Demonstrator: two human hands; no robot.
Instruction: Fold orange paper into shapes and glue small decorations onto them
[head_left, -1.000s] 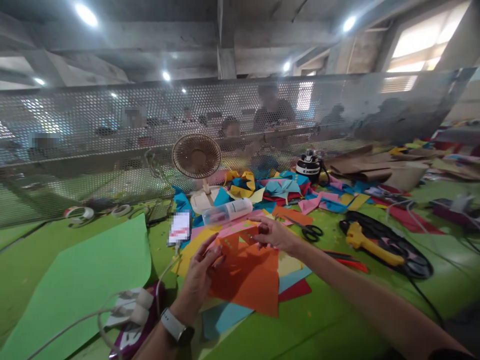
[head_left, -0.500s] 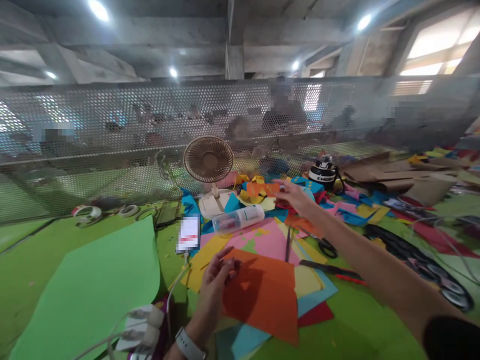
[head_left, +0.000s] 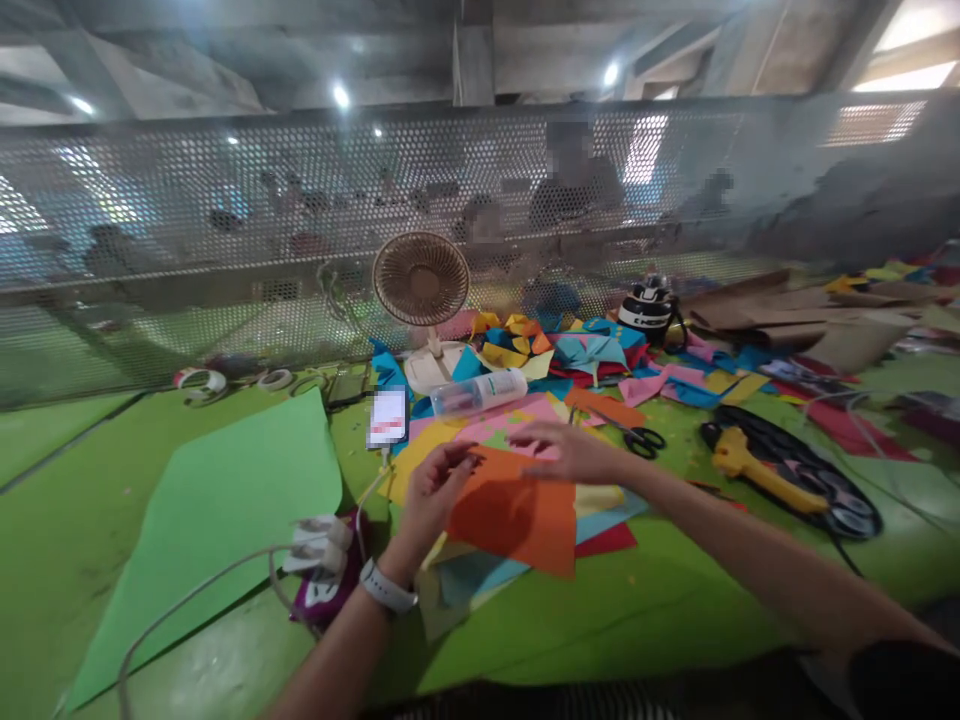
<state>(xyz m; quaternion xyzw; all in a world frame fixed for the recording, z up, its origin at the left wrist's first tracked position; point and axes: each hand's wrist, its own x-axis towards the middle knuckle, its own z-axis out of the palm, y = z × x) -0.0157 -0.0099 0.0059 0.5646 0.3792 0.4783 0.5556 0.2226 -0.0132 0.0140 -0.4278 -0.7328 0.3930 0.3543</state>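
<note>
My left hand [head_left: 435,495], with a white watch [head_left: 386,588] on its wrist, is at the upper left corner of an orange paper sheet [head_left: 517,530]. Its thumb and fingers are pinched together; what lies between them is hard to make out. Fingers stretched out, my right hand [head_left: 574,455] hovers over the sheet's upper right part and seems to hold nothing. Beneath the orange sheet lie pink, yellow, light blue and red sheets. A clear plastic bottle [head_left: 480,393] rests on its side just beyond. Black-handled scissors [head_left: 641,441] lie to the right.
A fan [head_left: 421,280] stands behind the bottle beside a heap of coloured paper scraps [head_left: 517,345]. To the right, a yellow glue gun [head_left: 765,475] sits on a black tray [head_left: 855,500]. At left are a phone [head_left: 388,416], a green sheet [head_left: 225,500] and a power strip with plugs [head_left: 322,560].
My right hand has come back from an orange piece at the scrap heap to above the orange sheet. My left hand stays at the sheet's corner. The view has tilted down.
</note>
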